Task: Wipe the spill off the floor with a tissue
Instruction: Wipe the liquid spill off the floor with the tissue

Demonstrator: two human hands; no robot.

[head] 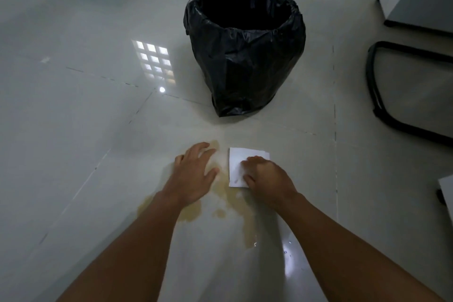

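Right hand [266, 176] is pressing down on a folded white tissue [239, 167], fingers curled over its near right part; tissue is lying flat on the floor [85, 130], pinned under the fingertips rather than pinched up. Left hand [195, 171] is hovering or resting palm down just left of the tissue, fingers spread wide, holding nothing; contact with the floor cannot be told. The spill [228, 193], a yellowish-brown patch, is lying between and below the two hands, running back toward the forearms and partly under the left wrist; the tissue's near left corner is touching its edge. Beyond the hands, well apart, a bin [245, 56] lined with a black bag is standing upright. Dark furniture [404, 95] is showing far right of the right hand.
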